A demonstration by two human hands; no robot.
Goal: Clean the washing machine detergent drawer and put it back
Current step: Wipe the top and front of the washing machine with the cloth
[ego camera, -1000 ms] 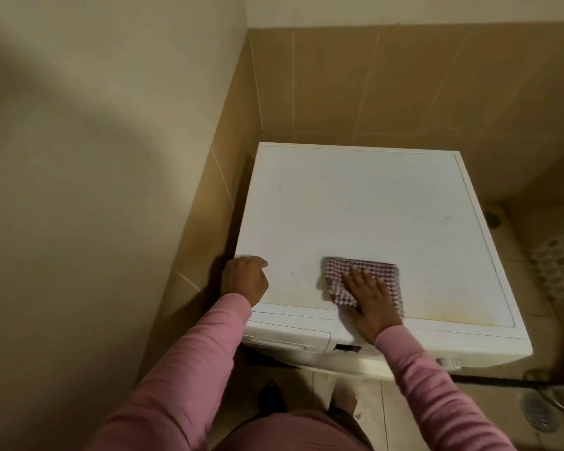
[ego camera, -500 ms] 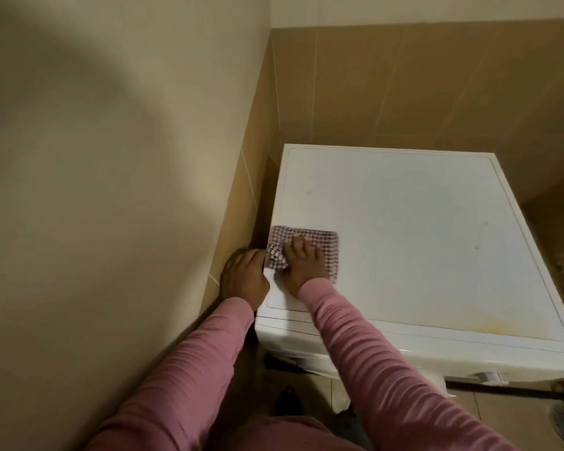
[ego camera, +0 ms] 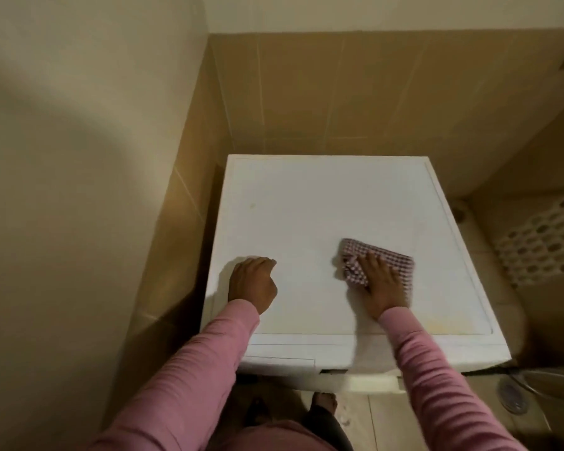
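I had my right hand (ego camera: 380, 284) pressed flat, fingers spread, on the checked cloth (ego camera: 376, 263) over the right half of the washing machine (ego camera: 306, 206) top, while my left hand (ego camera: 253, 284) sat loosely curled and empty near the top's left edge. The detergent drawer (ego camera: 280, 361) lay seated in the front panel at the left corner, below and nearer me than both hands, its front running left to right along that panel. I judged the left hand nearer to it, so pulling it out toward me would fall to that hand.
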